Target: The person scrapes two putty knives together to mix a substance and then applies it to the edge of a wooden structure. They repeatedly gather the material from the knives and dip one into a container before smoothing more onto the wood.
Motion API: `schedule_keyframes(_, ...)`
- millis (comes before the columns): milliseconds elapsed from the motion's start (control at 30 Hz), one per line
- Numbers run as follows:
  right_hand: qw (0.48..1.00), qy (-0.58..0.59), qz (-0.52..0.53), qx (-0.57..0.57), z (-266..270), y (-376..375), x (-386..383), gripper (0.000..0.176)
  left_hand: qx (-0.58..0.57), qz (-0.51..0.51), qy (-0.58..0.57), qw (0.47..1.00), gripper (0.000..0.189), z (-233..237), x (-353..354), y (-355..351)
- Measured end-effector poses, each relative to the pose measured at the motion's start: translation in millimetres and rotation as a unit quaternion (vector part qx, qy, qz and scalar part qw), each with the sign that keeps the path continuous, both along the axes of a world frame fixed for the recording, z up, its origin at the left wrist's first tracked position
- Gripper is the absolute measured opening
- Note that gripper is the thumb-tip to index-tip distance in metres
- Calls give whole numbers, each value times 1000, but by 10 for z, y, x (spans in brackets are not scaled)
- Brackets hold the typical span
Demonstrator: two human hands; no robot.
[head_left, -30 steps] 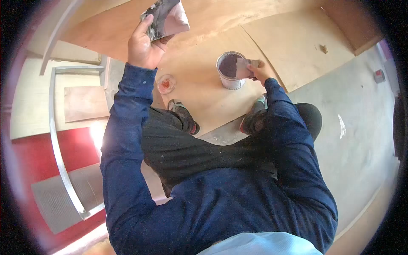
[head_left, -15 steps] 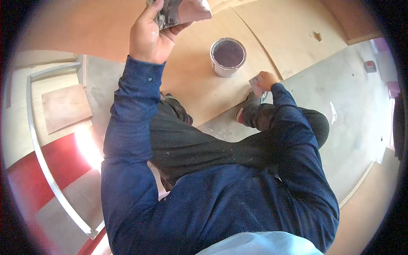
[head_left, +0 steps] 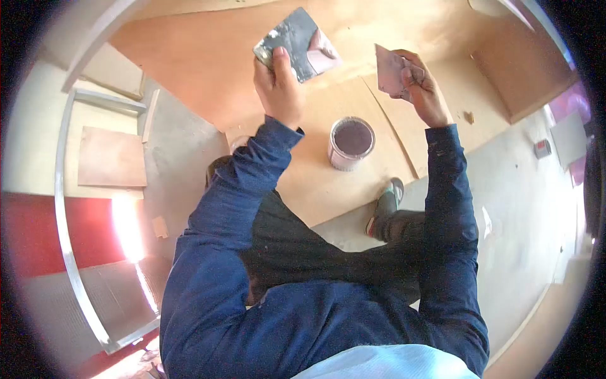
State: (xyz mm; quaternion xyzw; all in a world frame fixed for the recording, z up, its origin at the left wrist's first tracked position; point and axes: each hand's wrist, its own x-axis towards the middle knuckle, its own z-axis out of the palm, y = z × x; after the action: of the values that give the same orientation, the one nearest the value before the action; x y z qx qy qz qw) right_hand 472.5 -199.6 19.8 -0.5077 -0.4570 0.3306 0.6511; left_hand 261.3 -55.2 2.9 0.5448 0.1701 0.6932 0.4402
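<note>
My left hand (head_left: 278,91) grips a dark, flat, square putty board (head_left: 291,39), its thumb on top. A lump of pinkish putty (head_left: 322,52) sits on the board's right side. To the right, my right hand (head_left: 421,88) is closed around a thin, flat putty scraper (head_left: 386,71) coated with pinkish putty. The two tools are apart, raised in front of me. Between and below them stands an open bucket (head_left: 346,162) with dull purple-grey contents, touched by neither hand.
Plywood sheets (head_left: 303,180) lie under the bucket, with a seam to its right. An upright wooden panel (head_left: 196,54) rises ahead. On the left are a metal frame (head_left: 63,234) and a square board (head_left: 112,156). A small box (head_left: 542,149) sits on the grey floor (head_left: 517,208) at right.
My right hand has lifted the scraper from beside my foot to chest-front height. My left hand with the board shows further right and lower in view. The camera view has tilted upward.
</note>
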Motion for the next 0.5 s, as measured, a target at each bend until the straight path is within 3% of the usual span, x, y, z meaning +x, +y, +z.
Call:
schedule_keyframes(67,938,-338,-12,70,323,90,-260,30,0,27,-3,1000,25,47,-28,-56)
schedule_keyframes(100,937,-339,-6,80,423,100,-386,30,-12,43,-5,999,25,64,-45,-76)
schedule_keyframes(167,879,-467,-3,91,566,120,-568,39,3,78,0,997,24,123,-59,-76)
schedule_keyframes(267,786,-574,-110,199,493,202,-722,49,12,73,-47,996,22,149,-100,-76)
schedule_keyframes(500,806,-544,-105,206,129,449,-932,54,24,96,-15,995,24,140,-226,-123)
